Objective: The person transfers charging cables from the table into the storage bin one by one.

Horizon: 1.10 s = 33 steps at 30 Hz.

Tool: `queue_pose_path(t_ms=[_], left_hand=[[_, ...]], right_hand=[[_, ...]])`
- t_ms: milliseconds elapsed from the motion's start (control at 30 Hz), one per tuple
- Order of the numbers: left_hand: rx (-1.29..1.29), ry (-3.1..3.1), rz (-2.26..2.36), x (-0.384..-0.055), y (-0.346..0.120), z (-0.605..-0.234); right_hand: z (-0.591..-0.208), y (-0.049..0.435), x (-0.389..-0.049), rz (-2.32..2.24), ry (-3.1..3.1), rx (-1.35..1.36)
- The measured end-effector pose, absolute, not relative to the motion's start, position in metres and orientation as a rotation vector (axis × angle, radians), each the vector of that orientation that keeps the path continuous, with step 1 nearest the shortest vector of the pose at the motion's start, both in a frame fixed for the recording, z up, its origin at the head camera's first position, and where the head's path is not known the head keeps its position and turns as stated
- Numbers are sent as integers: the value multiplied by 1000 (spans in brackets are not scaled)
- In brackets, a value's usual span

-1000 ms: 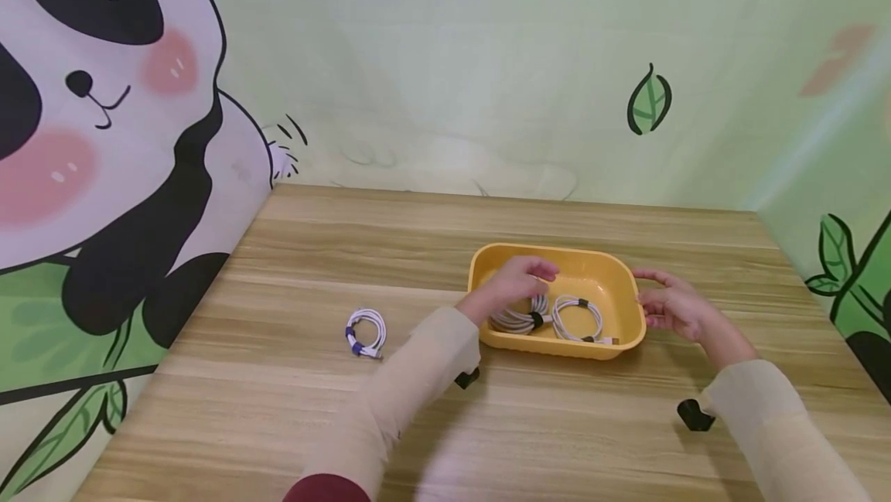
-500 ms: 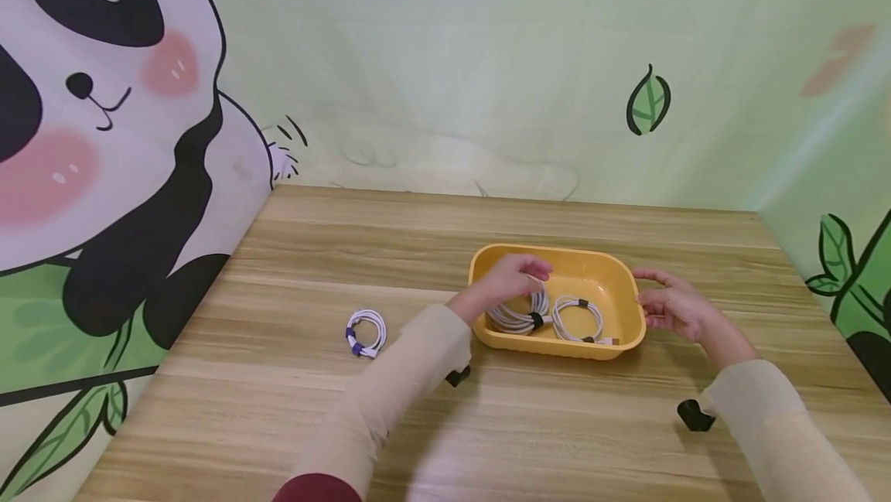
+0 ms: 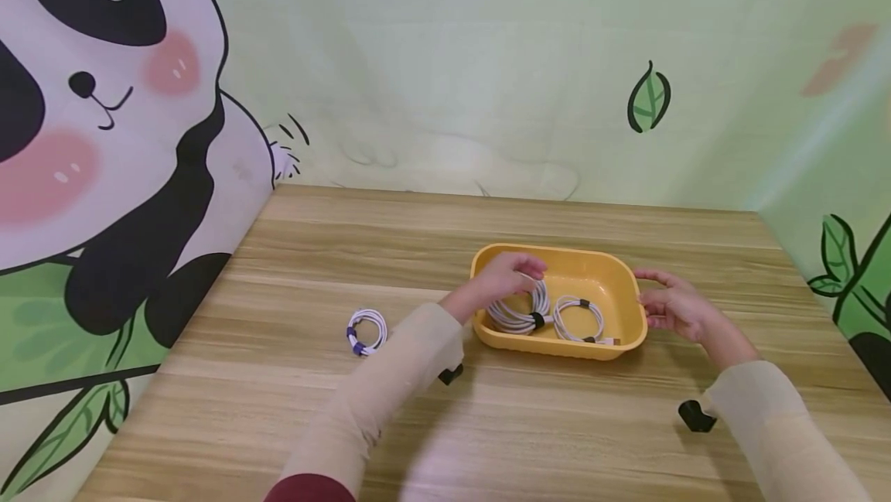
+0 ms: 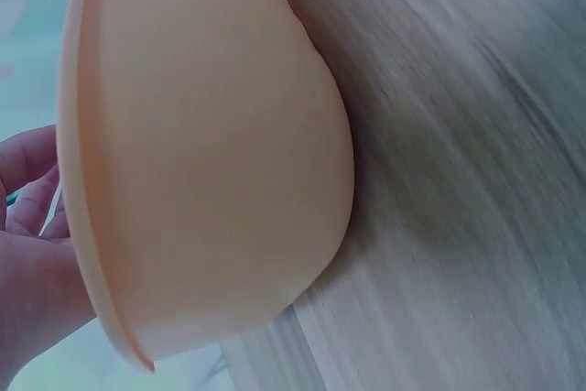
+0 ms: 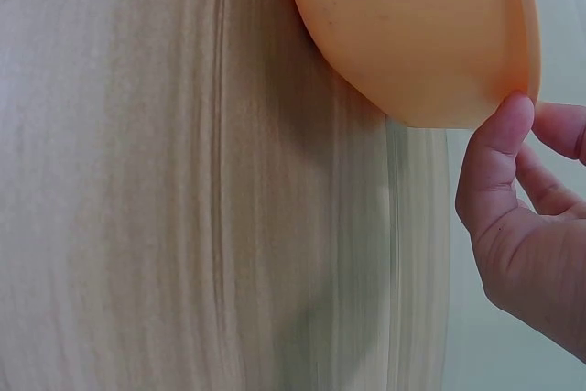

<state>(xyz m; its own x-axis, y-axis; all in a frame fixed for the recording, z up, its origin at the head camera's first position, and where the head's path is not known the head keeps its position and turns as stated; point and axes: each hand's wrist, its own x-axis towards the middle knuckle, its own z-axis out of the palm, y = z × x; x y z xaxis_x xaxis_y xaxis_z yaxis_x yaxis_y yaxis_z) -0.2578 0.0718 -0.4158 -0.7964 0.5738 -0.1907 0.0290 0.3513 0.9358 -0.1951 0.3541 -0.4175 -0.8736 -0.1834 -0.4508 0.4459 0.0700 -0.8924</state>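
Observation:
In the head view a yellow plastic bin [image 3: 592, 350] stands on the table, with a thick coil of white cable [image 3: 515, 322] and a thinner coiled white USB cable [image 3: 578, 320] in it. My left hand [image 3: 497, 279] reaches over the bin's left rim, above the thick coil, fingers loosely bent. Beyond the rim in the left wrist view, its fingers [image 4: 32, 171] are partly hidden by the bin's wall. My right hand [image 3: 675, 305] touches the right end of the bin from outside. The right wrist view has the thumb [image 5: 513, 121] against the rim.
Another coiled white cable with blue ties [image 3: 366, 332] lies on the wooden table [image 3: 334, 254], left of the bin. A wall covering with a printed panda [image 3: 139, 138] and leaves stands behind the table.
My left hand has drawn slightly to the left over the thick coil, showing more of it. The coils and the bin stay nearly in place, and my right hand has not moved.

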Motion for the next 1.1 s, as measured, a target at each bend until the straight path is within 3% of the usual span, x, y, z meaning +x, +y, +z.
queue_pose_path(t_ms=[1100], left_hand=[[607, 2138, 1439, -266, 50, -405]], right_hand=[[-418, 354, -196, -1839, 1914, 271]])
